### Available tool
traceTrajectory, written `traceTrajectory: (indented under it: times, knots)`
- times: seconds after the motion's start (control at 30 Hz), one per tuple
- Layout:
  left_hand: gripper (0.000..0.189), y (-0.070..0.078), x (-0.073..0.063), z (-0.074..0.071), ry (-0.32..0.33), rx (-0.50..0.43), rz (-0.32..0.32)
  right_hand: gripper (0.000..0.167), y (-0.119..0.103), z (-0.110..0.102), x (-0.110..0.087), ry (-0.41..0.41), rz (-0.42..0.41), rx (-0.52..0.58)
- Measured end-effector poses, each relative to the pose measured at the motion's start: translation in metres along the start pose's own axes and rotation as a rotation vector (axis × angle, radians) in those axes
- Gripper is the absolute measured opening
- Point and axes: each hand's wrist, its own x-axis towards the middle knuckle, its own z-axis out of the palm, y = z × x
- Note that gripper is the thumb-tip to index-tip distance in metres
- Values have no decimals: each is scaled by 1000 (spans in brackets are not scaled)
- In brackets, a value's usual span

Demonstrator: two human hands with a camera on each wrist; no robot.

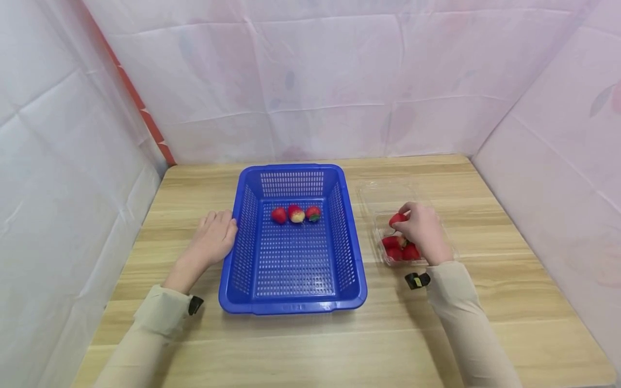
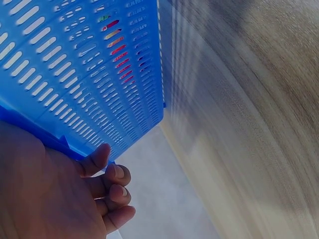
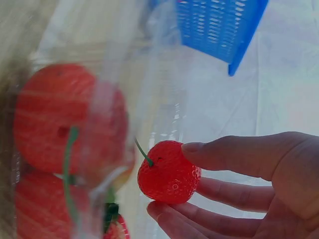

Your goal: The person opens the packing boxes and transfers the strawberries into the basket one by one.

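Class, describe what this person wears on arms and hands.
Left hand and right hand are bare. Left sleeve and right sleeve are pale beige, with wide cuffs. A small black device shows on the left; a second black device, yellow-marked, on the right.

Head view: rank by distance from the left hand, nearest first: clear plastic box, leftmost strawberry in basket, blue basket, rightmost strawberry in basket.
1. Blue basket: its left rim is right at the left hand.
2. Leftmost strawberry: inside, left end of the row.
3. Rightmost strawberry: inside, right end.
4. Clear plastic box: right of the basket.
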Motion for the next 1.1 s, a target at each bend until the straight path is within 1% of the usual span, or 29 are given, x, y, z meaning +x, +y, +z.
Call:
traceTrajectory:
  times: [0.2,0.33,0.5,0.6,0.73,0.87,1.0,1.1]
  knots:
    - [32,1,-1,-2,1,-2,1,29,-11,-5,-4,24,-52,-2]
    - [33,0,-1,-2,0,-3,-1,30,-20,-9,-6,30,-94,28]
    - [34,1,-2,-3,-8,-7,-1,31,-36,-15,-7,0,-113,70]
    - [33,2,-2,-3,-9,-8,-1,31,-48,-18,-6,-14,-122,105]
    - [33,2,-1,-4,-8,-10,-4,29,-66,-19,-2,-14,-163,142]
    - [35,2,0,-4,-11,-16,-10,29,-85,-19,3,-14,-187,148]
    - [35,2,0,-2,-12,-16,-11,33,-101,-15,8,-46,-200,144]
    - [34,0,0,-1,-12,-14,-8,35,-113,-11,11,-86,-213,152]
